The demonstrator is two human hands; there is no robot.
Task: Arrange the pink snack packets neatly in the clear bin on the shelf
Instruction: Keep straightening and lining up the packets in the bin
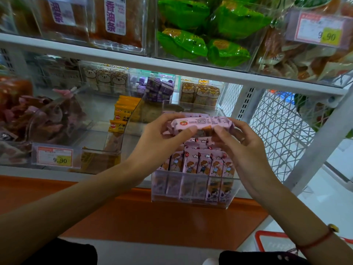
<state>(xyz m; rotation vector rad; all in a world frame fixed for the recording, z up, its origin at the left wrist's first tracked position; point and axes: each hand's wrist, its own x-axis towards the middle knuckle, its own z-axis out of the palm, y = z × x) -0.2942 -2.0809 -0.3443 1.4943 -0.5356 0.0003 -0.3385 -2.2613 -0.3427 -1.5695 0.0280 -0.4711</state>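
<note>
packet point(201, 123), long axis three-to-nine o'clock, pinched at its ends by left hand point(162, 138) and right hand point(242, 148), hovers over upright pink packets point(200, 163) in clear bin point(191, 196) at six o'clock.

The bin point(193, 190) is showing clear, glossy plastic walls; the pink packets point(198, 165) are gleaming as smooth printed film; the shelf point(122, 54) is looking like white painted metal, matt; the mesh point(277, 134) at the shelf's right edge is showing white wire; green packs point(208, 33) are shining glossily.
</note>
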